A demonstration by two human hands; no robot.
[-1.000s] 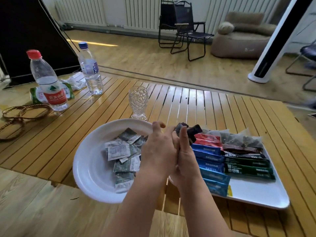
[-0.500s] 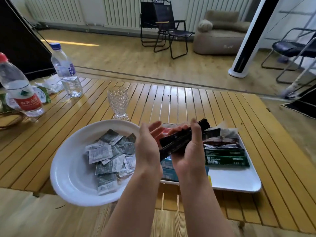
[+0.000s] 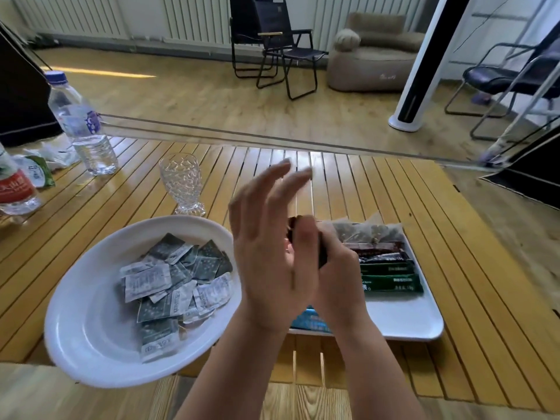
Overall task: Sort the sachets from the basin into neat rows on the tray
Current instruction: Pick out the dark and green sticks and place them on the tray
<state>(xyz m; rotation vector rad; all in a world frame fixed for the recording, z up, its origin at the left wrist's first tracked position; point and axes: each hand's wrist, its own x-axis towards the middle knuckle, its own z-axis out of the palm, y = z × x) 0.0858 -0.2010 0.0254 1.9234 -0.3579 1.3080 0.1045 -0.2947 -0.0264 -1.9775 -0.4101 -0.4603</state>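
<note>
1. Left hand (image 3: 266, 256) is opening, fingers spread, letting go of the dark sachets (image 3: 306, 237).
2. Right hand (image 3: 330, 265) is now gripping them alone above the tray (image 3: 424, 316).
3. Placing looks next; basin (image 3: 91, 338) is still holding many.

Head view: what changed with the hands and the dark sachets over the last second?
The left hand let go of the dark sachets and opened, its fingers lifting; the right hand keeps gripping them over the tray. The sachets left in the basin and the rows on the tray look unchanged.
</note>
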